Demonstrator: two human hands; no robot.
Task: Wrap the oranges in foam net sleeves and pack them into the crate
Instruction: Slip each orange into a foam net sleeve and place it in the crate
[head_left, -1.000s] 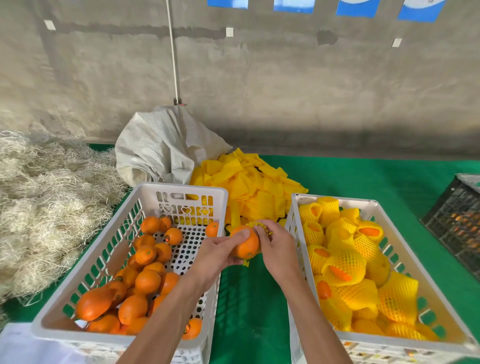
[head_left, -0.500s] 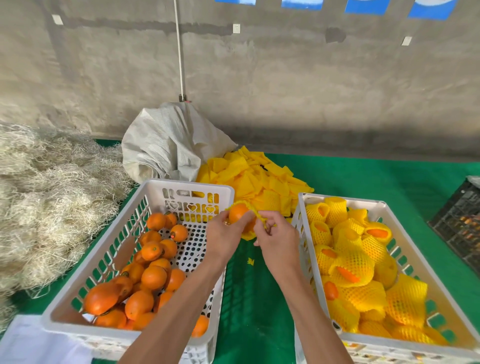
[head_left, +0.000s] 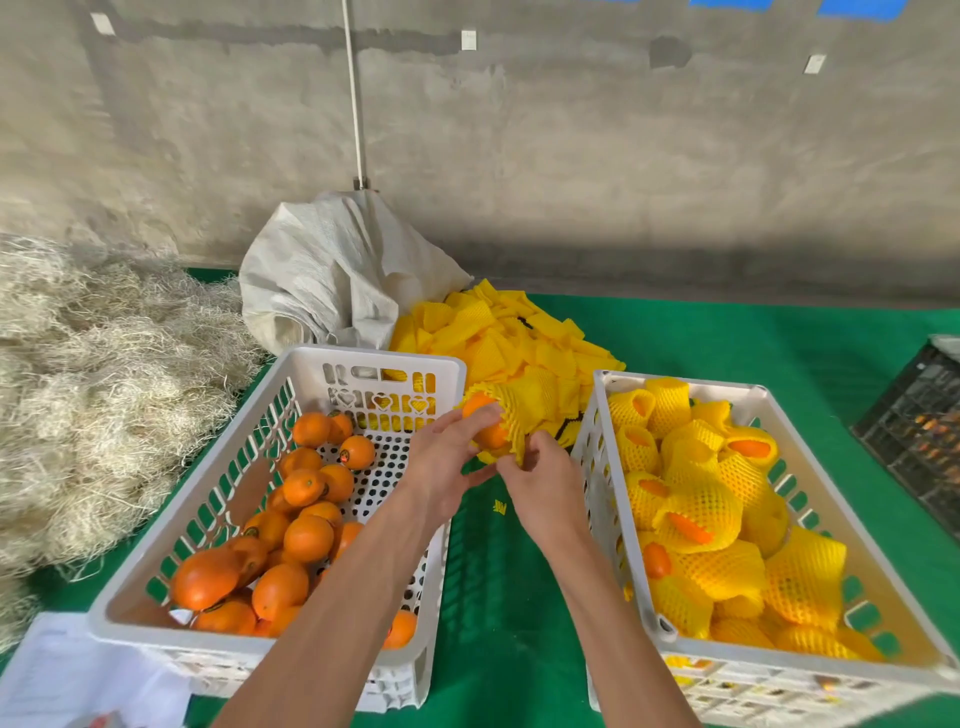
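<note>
We find wrapping in hand: left hand (head_left: 451, 457) holds an orange (head_left: 480, 421) between the crates, right hand (head_left: 545, 480) pinches the foam sleeve (head_left: 519, 410) half over it. Next, we judge: pull the sleeve fully on, then set it in the right crate (head_left: 597, 415). Green mat (head_left: 727, 332) on the surface, concrete wall (head_left: 571, 156) far

A bare orange (head_left: 485, 422) sits half inside a yellow foam net sleeve (head_left: 524, 410), between the crates.
</note>
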